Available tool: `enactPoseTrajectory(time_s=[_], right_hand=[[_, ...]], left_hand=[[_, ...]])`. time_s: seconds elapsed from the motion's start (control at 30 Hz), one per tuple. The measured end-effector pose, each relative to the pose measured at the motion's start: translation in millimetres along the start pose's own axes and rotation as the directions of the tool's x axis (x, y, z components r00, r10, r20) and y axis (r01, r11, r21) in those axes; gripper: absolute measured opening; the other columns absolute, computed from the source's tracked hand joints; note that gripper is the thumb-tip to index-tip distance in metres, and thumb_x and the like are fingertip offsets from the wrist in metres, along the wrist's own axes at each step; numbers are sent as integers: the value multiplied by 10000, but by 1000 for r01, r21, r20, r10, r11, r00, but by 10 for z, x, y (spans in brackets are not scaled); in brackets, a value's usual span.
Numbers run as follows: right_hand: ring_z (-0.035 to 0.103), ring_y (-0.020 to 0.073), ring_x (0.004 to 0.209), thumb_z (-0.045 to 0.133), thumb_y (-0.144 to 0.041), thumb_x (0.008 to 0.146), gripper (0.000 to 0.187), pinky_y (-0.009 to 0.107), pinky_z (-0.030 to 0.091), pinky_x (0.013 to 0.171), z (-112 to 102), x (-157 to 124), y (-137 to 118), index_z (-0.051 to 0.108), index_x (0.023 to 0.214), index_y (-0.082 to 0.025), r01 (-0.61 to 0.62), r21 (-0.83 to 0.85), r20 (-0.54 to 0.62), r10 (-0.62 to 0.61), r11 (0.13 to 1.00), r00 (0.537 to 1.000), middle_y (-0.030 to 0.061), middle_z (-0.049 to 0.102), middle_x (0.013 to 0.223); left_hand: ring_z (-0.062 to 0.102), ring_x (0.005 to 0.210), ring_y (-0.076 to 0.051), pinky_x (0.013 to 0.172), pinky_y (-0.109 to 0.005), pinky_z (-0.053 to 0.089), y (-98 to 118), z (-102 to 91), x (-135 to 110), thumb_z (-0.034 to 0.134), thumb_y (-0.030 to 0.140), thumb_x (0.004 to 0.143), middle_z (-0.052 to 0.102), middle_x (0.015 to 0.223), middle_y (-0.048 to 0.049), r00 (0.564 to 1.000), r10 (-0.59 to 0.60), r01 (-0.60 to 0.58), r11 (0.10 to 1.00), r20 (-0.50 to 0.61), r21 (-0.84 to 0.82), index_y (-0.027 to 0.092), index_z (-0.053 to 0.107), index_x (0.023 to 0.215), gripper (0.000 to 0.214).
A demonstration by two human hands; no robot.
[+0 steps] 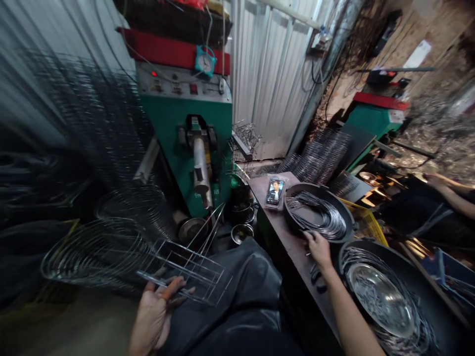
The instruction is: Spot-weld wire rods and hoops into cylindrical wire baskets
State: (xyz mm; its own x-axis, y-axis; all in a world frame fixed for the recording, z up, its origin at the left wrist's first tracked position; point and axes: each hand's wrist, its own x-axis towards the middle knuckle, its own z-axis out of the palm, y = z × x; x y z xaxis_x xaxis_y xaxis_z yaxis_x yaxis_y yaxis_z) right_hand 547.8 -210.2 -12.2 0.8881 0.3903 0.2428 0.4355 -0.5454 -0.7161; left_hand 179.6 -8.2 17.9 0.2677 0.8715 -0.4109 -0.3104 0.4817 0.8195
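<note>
Left hand (158, 311): narrow grip on silver wire rack (189, 269), left of round black pan (291, 215). Right hand (319, 249): open grip at pan rim, beside coiled steel wire (321, 220). Risk: slipping rack snagging black apron (237, 291).

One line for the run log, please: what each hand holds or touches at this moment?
left hand: holds wire rack | right hand: at rim of black pan with wire rings | nearby: green machine
</note>
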Motion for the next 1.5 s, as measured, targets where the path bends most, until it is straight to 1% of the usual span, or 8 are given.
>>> enactPoseTrajectory(time_s=[0.1, 0.2, 0.3, 0.4, 0.7, 1.03, 1.33, 1.5], right_hand=[[493, 146, 565, 517, -519, 693, 366, 252, 384, 554, 684, -93, -715, 594, 646, -164, 33, 259, 282, -108, 965, 953, 28, 582, 591], [443, 114, 518, 569, -467, 671, 311, 234, 355, 518, 1216, -226, -1304, 554, 590, -168, -33, 436, 452, -188, 899, 872, -11, 521, 537], [388, 88, 482, 579, -444, 672, 296, 215, 312, 478, 1517, -293, -1695, 518, 574, -172, -123, 549, 534, -234, 827, 813, -42, 454, 499], [358, 74, 457, 566, -452, 686, 307, 208, 290, 459, 1622, -296, -1899, 492, 575, -175, -209, 595, 582, -237, 776, 778, -55, 421, 487], [365, 76, 459, 520, -468, 743, 335, 209, 292, 478, 1725, -302, -1987, 484, 581, -177, -180, 631, 578, -303, 755, 757, -51, 438, 467], [372, 68, 438, 559, -483, 729, 338, 206, 291, 462, 1970, -231, -2025, 482, 603, -179, -328, 708, 613, -314, 625, 725, -50, 447, 474], [374, 68, 419, 584, -459, 707, 313, 201, 299, 430, 2144, -138, -2011, 474, 605, -184, -375, 670, 654, -271, 641, 707, -61, 433, 457], [378, 63, 422, 589, -443, 695, 312, 203, 300, 432, 2177, -74, -2077, 468, 581, -179, -353, 669, 638, -261, 654, 724, -61, 422, 464]], left_hand=[[585, 663, -165, 613, -381, 551, -25, 12, -20, 799, 184, 386, 580, 764, 30, 1000, 15, -15, 1000, -10, -20, 224, 465, 1060, 753], [580, 671, -146, 630, -381, 550, -49, 10, -24, 790, 213, 467, 556, 801, 33, 999, 36, -36, 999, -7, -16, 247, 451, 1109, 727], [569, 660, -126, 639, -361, 546, -70, -11, -9, 775, 201, 507, 543, 811, 40, 998, 55, -55, 998, 10, -28, 266, 438, 1132, 713], [564, 651, -116, 649, -355, 545, -78, -26, 13, 766, 189, 518, 539, 810, 44, 999, 50, -50, 998, 12, -44, 268, 436, 1135, 705], [544, 622, -107, 648, -357, 540, -85, 32, 129, 766, 210, 527, 539, 779, 43, 1000, 8, -7, 998, 9, -60, 249, 451, 1124, 675], [544, 628, -121, 632, -317, 522, -17, 17, 285, 769, 224, 526, 558, 728, 53, 998, -54, 56, 996, 40, -72, 255, 432, 1152, 712], [539, 596, -115, 606, -340, 538, -19, 23, 481, 760, 184, 515, 561, 701, 51, 998, -66, 66, 995, -1, -78, 234, 444, 1092, 660], [551, 597, -119, 594, -359, 546, 27, 89, 526, 739, 147, 497, 563, 724, 48, 998, -63, 62, 992, -8, -108, 226, 443, 1046, 628]])
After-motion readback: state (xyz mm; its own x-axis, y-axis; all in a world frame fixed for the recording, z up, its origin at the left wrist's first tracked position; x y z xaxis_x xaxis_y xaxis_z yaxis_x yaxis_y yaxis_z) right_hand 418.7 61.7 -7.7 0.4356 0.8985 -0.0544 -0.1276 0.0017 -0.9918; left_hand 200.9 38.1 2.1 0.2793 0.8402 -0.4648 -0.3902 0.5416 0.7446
